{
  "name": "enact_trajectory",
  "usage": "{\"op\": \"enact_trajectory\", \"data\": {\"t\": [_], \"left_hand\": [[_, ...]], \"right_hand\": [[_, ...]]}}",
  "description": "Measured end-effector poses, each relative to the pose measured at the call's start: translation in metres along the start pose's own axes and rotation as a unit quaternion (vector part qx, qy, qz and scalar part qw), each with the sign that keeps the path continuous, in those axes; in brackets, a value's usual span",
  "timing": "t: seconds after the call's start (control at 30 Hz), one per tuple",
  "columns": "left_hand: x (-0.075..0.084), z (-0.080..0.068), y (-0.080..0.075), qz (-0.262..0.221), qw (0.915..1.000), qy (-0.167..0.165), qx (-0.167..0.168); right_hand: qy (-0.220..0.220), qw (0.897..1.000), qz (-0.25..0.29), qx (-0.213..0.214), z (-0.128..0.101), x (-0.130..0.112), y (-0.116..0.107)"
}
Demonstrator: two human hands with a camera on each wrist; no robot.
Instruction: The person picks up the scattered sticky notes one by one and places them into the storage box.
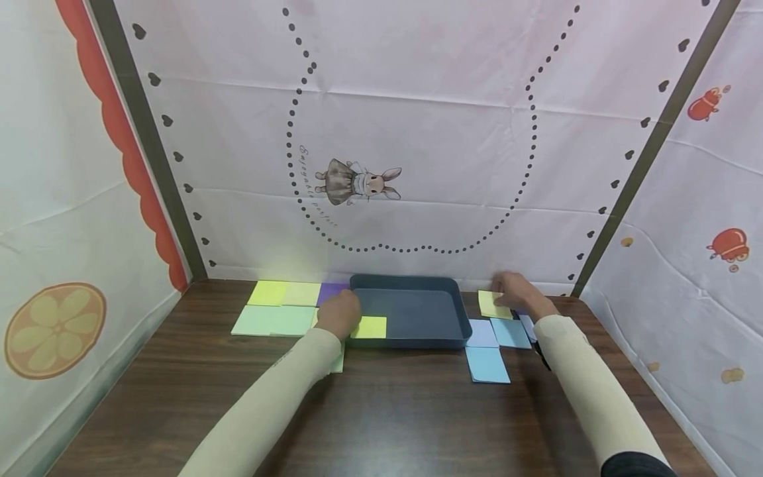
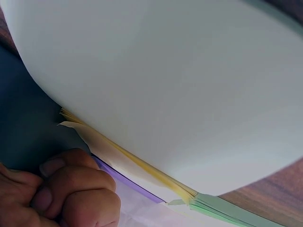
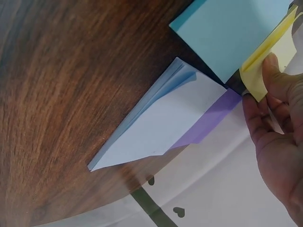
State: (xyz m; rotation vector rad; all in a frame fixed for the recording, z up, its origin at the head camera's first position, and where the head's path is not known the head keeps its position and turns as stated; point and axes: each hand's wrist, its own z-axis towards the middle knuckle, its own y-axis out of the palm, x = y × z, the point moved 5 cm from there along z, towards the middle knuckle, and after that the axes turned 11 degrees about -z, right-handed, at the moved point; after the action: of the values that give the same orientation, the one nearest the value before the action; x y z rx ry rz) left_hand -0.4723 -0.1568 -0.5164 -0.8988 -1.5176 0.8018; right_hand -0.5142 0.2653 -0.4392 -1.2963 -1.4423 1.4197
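My right hand (image 1: pixel 521 295) pinches a pad of yellow sticky notes (image 1: pixel 490 305) beside the tray. The right wrist view shows the thumb (image 3: pixel 274 78) on the pad's face and the fingers behind it. My left hand (image 1: pixel 340 314) is curled at the left rim of a dark grey tray (image 1: pixel 411 311). No held thing shows among its fingers (image 2: pixel 90 201) in the left wrist view. A bright yellow sticky note (image 1: pixel 369 327) lies at the tray's near left corner, next to that hand. Purple notes (image 1: pixel 331 291) are just beyond it.
Yellow pads (image 1: pixel 268 293) and pale green pads (image 1: pixel 262 320) line the table's left back. To the tray's right lie a lavender pad (image 1: pixel 482 333) and blue pads (image 1: pixel 487 365). Printed cloth walls (image 1: pixel 417 132) enclose the brown table (image 1: pixel 387 411).
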Motion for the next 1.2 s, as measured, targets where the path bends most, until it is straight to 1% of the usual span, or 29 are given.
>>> {"op": "enact_trajectory", "data": {"t": [0.1, 0.2, 0.37, 0.5, 0.7, 0.93, 1.2], "left_hand": [[0.001, -0.002, 0.0, -0.005, 1.0, 0.0, 0.005], [-0.001, -0.001, 0.001, 0.001, 1.0, 0.005, 0.008], [-0.001, 0.002, 0.004, 0.017, 0.9997, 0.019, 0.004], [-0.001, 0.002, 0.004, 0.018, 0.9996, 0.02, 0.004], [-0.001, -0.001, 0.004, 0.027, 0.9993, 0.025, 0.01], [-0.001, -0.003, 0.002, 0.022, 0.9994, 0.026, 0.011], [0.0, -0.002, 0.0, 0.01, 0.9997, 0.018, 0.012]], "right_hand": [[0.003, 1.0, 0.0, 0.011, 0.001, 0.0, 0.001], [0.006, 1.0, 0.004, 0.023, 0.0, -0.001, 0.001], [0.008, 0.999, 0.016, 0.043, -0.002, -0.003, 0.001], [0.004, 0.998, 0.019, 0.056, -0.004, -0.006, -0.001], [-0.012, 0.997, 0.017, 0.074, -0.007, -0.01, -0.009], [-0.031, 0.995, 0.02, 0.089, -0.008, -0.012, -0.014], [-0.067, 0.994, 0.024, 0.085, -0.01, -0.016, -0.026]]}}
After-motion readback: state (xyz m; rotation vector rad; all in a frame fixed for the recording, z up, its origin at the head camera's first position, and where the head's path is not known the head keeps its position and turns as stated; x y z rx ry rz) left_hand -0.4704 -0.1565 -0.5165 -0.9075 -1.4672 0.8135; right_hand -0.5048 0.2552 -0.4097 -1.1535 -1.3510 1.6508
